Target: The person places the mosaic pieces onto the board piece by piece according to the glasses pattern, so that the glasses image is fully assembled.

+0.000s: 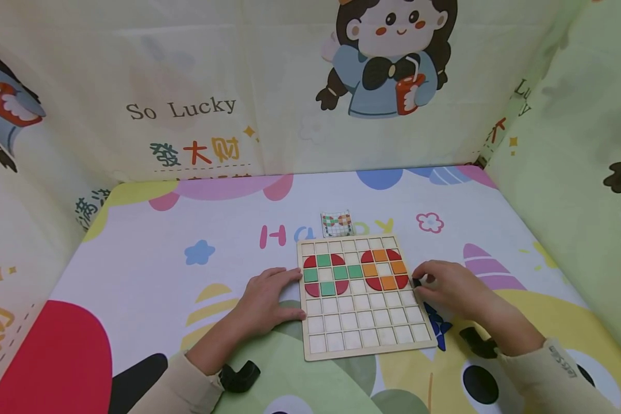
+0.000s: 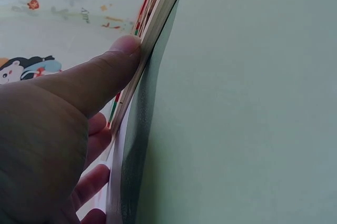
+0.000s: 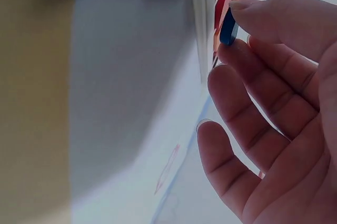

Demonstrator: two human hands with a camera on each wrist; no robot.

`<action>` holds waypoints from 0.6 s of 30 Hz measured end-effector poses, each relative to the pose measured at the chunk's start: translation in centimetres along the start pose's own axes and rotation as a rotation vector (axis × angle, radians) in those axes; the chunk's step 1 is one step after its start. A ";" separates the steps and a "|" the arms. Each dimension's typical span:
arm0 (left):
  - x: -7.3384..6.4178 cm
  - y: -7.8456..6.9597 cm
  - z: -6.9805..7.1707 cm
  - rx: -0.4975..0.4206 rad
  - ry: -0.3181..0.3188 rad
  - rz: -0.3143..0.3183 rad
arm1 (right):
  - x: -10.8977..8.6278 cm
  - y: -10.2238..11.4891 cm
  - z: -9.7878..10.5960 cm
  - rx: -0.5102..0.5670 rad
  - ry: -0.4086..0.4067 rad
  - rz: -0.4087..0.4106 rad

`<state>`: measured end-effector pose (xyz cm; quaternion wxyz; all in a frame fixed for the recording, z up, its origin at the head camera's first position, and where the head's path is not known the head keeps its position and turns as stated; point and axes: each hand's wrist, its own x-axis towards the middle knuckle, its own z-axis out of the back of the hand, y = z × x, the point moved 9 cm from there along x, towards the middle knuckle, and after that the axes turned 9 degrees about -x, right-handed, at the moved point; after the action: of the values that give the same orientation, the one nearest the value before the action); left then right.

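A wooden grid board (image 1: 359, 319) lies on the patterned cloth, with red, green and orange tiles in its upper rows. The tiles form two ring shapes, the left red and green, the right red and orange. My left hand (image 1: 264, 302) rests at the board's left edge, its thumb (image 2: 108, 71) straight against the side. Beside the board's right edge, my right hand (image 1: 452, 287) pinches a small dark blue tile (image 3: 228, 28) between thumb and index finger. The other fingers of that hand are loosely bent.
Several loose dark blue tiles (image 1: 439, 328) lie by the board's lower right edge, partly behind it in the head view. A small pattern card (image 1: 337, 230) sits just beyond the board's far edge. Printed cloth walls (image 1: 290, 86) enclose the table's back and sides.
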<state>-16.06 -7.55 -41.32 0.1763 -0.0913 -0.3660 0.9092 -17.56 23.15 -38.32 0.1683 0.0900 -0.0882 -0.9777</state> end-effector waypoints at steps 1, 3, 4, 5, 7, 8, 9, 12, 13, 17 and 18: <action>0.0 0.0 0.0 0.000 0.000 -0.001 | -0.1 0.2 0.0 0.001 -0.002 0.006; 0.0 0.1 0.0 0.001 0.000 -0.002 | -0.2 0.5 0.1 0.001 -0.008 0.021; 0.0 0.1 0.0 0.002 0.000 -0.002 | -0.2 0.7 0.0 -0.002 -0.012 0.028; 0.0 0.1 0.0 0.003 0.000 -0.002 | -0.3 0.9 0.1 -0.004 -0.016 0.037; 0.0 0.1 0.0 0.003 -0.001 -0.002 | -0.4 1.2 0.0 -0.006 -0.024 0.054; 0.0 0.1 0.0 0.003 -0.002 -0.002 | -0.4 1.3 0.1 -0.010 -0.032 0.062; 0.0 0.0 0.0 0.001 -0.002 -0.002 | -0.5 1.5 0.1 -0.014 -0.038 0.073; -0.1 0.0 0.1 -0.001 -0.004 -0.002 | -0.6 1.9 0.1 -0.021 -0.043 0.094; -0.1 0.0 0.1 -0.001 -0.003 -0.002 | -0.6 2.0 0.1 -0.024 -0.041 0.096; -0.1 0.0 0.0 0.001 -0.002 -0.001 | -0.8 2.5 -0.1 -0.037 -0.035 0.116; -0.1 0.0 0.0 0.002 -0.002 -0.001 | -0.8 2.6 -0.2 -0.042 -0.036 0.120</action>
<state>-16.00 -7.58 -41.32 0.1762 -0.0901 -0.3654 0.9095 -15.97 21.00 -37.84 0.2267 0.0635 -0.0757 -0.9690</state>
